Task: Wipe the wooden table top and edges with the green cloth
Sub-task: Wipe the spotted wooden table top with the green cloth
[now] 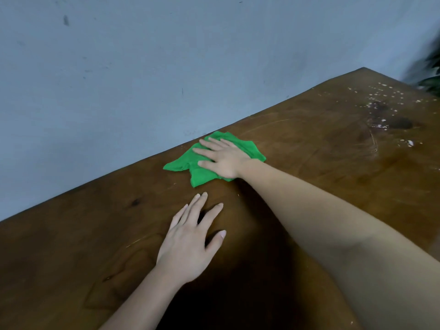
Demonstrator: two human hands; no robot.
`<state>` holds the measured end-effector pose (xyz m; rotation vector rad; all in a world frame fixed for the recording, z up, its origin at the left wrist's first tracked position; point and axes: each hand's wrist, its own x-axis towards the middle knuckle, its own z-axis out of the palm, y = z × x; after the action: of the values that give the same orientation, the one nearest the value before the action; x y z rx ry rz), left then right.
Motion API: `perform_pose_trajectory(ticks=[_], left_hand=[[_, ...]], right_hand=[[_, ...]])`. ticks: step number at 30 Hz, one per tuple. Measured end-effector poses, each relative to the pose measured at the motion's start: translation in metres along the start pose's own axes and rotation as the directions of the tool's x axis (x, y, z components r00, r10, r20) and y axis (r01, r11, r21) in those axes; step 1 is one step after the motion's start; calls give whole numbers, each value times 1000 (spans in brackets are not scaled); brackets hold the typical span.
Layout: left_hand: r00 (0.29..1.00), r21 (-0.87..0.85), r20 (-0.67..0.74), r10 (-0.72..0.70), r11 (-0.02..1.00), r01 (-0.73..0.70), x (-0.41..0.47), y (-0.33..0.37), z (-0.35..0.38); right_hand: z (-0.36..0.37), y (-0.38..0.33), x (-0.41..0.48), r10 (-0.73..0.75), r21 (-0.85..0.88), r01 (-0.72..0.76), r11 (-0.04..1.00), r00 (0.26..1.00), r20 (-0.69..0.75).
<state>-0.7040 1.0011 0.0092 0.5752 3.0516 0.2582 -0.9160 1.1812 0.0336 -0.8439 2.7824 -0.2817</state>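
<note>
Flat, the right hand presses a crumpled green cloth near the brown wooden desk edge; the left hand rests splayed, empty, just short of the cloth.

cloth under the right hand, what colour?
Bright green cloth, plain, no pattern; head view, under the right hand.

A plain domestic-looking room, though the exact kind cannot be told: a worn wooden table fills the lower frame, white specks and dark stains at upper right, against a scuffed blue-grey painted wall; blurred foliage shows at the right edge
</note>
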Motion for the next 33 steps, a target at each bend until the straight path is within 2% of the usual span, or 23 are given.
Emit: perform_pose_trajectory(ticks=[5, 10, 14, 21, 33], left_hand=[[999, -10, 19, -26, 1000, 26, 3, 3, -1], [999, -31, 11, -40, 999, 40, 6, 6, 0], [1000, -9, 7, -29, 1000, 29, 9, 6, 2], [1000, 40, 28, 15, 999, -16, 20, 14, 5], [983, 49, 69, 168, 984, -171, 52, 74, 14]], right_hand=[[-20, 86, -28, 281, 55, -277, 959, 956, -86], [-27, 169, -79, 558, 122, -545, 830, 812, -168], [-24, 192, -123, 672, 159, -653, 741, 719, -177], [-5, 162, -185, 716, 141, -703, 698, 676, -176], [51, 52, -315, 639, 123, -627, 769, 744, -198]])
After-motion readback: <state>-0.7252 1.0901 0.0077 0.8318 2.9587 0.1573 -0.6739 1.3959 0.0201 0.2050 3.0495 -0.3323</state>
